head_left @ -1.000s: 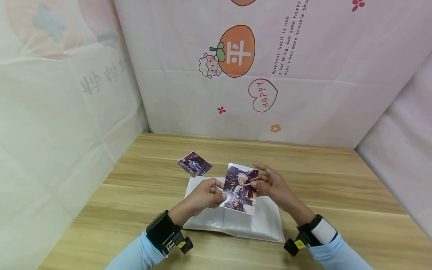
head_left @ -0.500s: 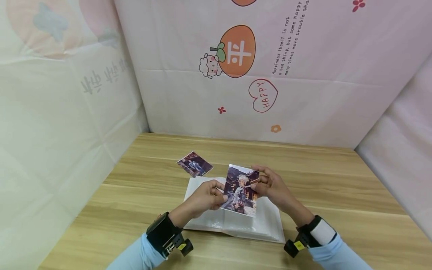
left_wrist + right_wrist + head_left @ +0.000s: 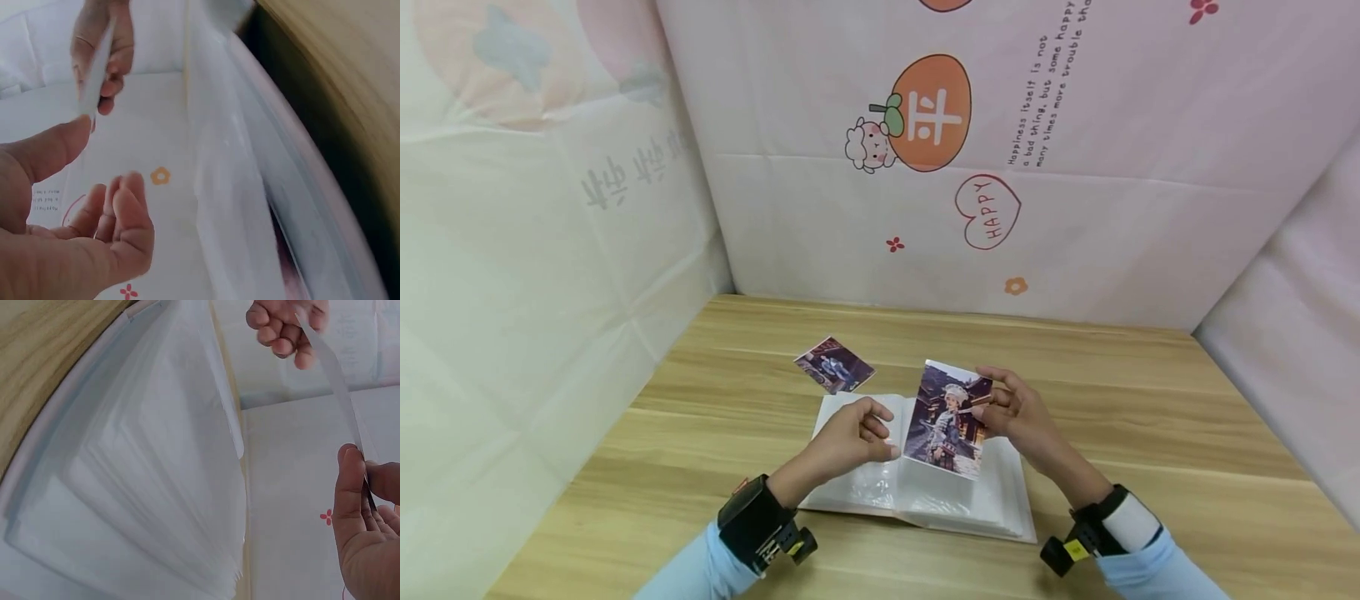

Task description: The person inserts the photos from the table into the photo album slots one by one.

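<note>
Between thumb and fingers, my right hand [image 3: 1026, 429] pinches the right edge of a photo [image 3: 946, 421] of a person in a pale hat. It is raised above an open photo album [image 3: 865, 487] with clear, shiny sleeves. To the photo's left is my left hand [image 3: 850, 442], over the album's left page, its thumb and bent fingers apart with nothing between them. In the right wrist view the photo [image 3: 337, 381] appears nearly edge-on, and the album's sleeves [image 3: 150, 456] fan out beside it.
A second photo [image 3: 835, 365] lies on the wooden table [image 3: 1112, 392] just behind the album's left page. White printed cloth [image 3: 805, 225] stands at the back, with more cloth along both sides.
My left hand has let go of the photo and moved slightly left. The right hand has drawn the photo a little to the right.
</note>
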